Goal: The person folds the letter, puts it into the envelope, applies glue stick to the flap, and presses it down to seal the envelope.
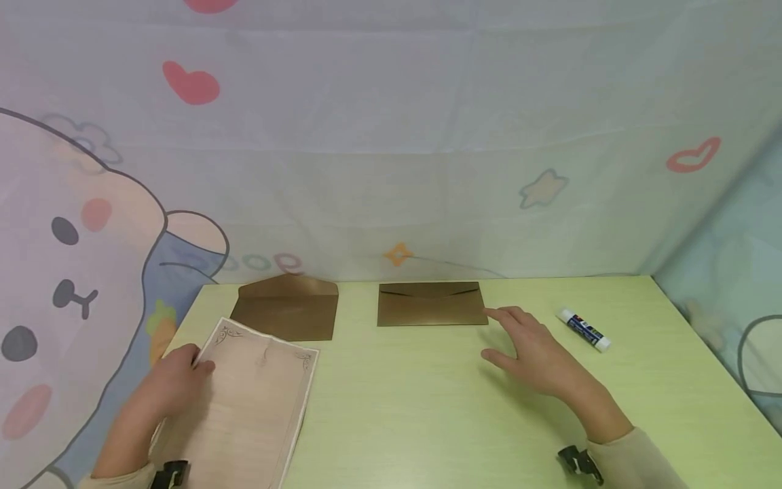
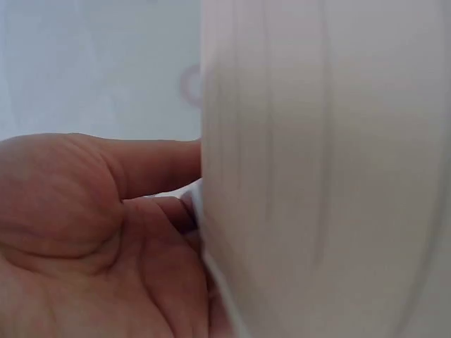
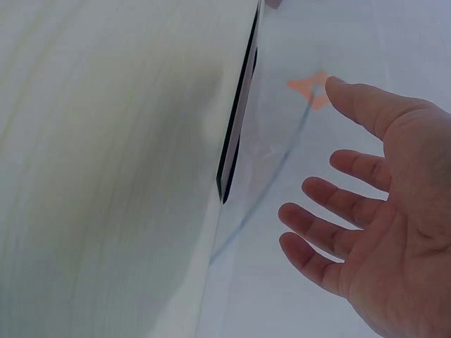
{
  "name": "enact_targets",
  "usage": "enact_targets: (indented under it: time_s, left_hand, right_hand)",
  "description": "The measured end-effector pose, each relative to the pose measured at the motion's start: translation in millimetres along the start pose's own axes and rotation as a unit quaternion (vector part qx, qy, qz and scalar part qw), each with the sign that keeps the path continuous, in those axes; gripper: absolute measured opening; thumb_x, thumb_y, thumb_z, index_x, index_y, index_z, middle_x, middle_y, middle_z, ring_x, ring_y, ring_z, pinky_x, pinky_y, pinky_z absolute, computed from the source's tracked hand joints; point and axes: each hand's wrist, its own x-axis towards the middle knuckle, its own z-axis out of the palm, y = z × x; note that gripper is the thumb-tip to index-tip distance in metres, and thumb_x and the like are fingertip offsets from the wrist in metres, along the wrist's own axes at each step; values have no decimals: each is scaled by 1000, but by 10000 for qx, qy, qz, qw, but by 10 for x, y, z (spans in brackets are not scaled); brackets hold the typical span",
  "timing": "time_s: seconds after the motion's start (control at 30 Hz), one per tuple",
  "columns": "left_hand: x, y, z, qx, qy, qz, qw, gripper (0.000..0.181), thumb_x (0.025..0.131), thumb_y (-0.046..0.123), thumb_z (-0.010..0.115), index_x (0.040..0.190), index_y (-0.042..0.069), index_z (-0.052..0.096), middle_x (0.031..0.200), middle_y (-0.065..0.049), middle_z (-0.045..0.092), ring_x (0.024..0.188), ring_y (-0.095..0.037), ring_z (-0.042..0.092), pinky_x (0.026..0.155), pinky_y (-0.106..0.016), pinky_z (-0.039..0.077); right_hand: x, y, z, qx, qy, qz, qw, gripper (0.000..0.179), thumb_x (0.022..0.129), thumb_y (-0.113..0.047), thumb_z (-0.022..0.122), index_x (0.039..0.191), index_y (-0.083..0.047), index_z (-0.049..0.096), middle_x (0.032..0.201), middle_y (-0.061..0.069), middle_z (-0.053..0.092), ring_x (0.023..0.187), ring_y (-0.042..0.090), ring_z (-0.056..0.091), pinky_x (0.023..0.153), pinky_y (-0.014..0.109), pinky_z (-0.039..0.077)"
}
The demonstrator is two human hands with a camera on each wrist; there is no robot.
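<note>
My left hand (image 1: 177,384) pinches the left edge of a sheet of letter paper (image 1: 256,401) with ornate corner scrolls, thumb on the printed face. Up close in the left wrist view, the paper (image 2: 324,141) shows ruled lines and hides the fingertips. Behind its top edge lies a brown envelope (image 1: 284,316) with its flap raised. A second brown envelope (image 1: 432,309), flap folded down, lies at the back middle of the table. My right hand (image 1: 537,350) hovers by that envelope's right end, fingers spread and holding nothing; in the right wrist view the palm (image 3: 416,211) is bare.
A glue stick (image 1: 583,329) lies on the table (image 1: 415,414) to the right of my right hand. A printed cloth (image 1: 391,136) with hearts and a cartoon bear hangs along the table's back edge and at the sides.
</note>
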Motion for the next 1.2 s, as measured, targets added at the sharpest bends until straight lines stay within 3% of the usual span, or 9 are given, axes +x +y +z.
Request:
enact_targets:
  time_s: [0.13,0.3,0.4,0.57,0.73,0.97,1.2]
  left_hand:
    - [-17,108,-100,-436,98,163,9989,27,113,15,44,109,-11,50,84,-11,53,74,-24,53,63,-38,47]
    - [-6,370,-76,-1135,254,175,9931,39,116,22,40,129,-14,46,104,-24,62,86,-30,65,68,-45,57]
    - [42,550,18,-1596,399,294,9859,45,116,24,39,139,-14,43,117,-31,61,95,-36,67,74,-50,59]
    - [168,838,235,-2231,609,514,9715,43,116,25,41,141,-10,45,122,-30,60,102,-37,64,81,-50,56]
    - [328,1168,417,-2822,750,531,9549,36,116,23,45,136,-6,49,122,-26,61,107,-35,59,89,-48,50]
    - [581,1600,652,-3509,727,510,9322,37,115,21,44,139,-7,50,131,-26,58,120,-36,55,106,-58,45]
    - [776,1919,991,-3890,700,654,9162,32,114,21,46,131,-6,53,120,-23,60,112,-33,57,99,-55,48]
  right_hand:
    - [0,5,-15,62,-11,25,10000,70,100,-32,77,157,-6,46,151,17,51,139,44,49,109,64,44]
    - [11,8,-31,140,-23,24,9999,69,100,-32,77,157,-6,46,150,17,52,138,43,50,108,64,45]
    - [32,-3,-42,210,-3,7,9998,69,101,-32,76,157,-5,46,150,17,52,139,43,50,110,63,44]
    - [79,-42,-59,422,15,-17,9991,69,102,-34,74,157,-4,45,152,18,51,139,41,50,111,61,44]
    - [134,-69,-70,709,99,-51,9974,68,103,-36,73,157,-5,45,152,17,52,133,40,56,105,59,49]
    - [241,-116,-48,1345,258,-32,9906,65,104,-34,72,156,-3,47,152,17,54,129,40,60,102,58,52]
    - [359,-195,34,1985,502,252,9785,59,103,-31,74,150,-2,52,139,15,64,111,31,68,89,46,58]
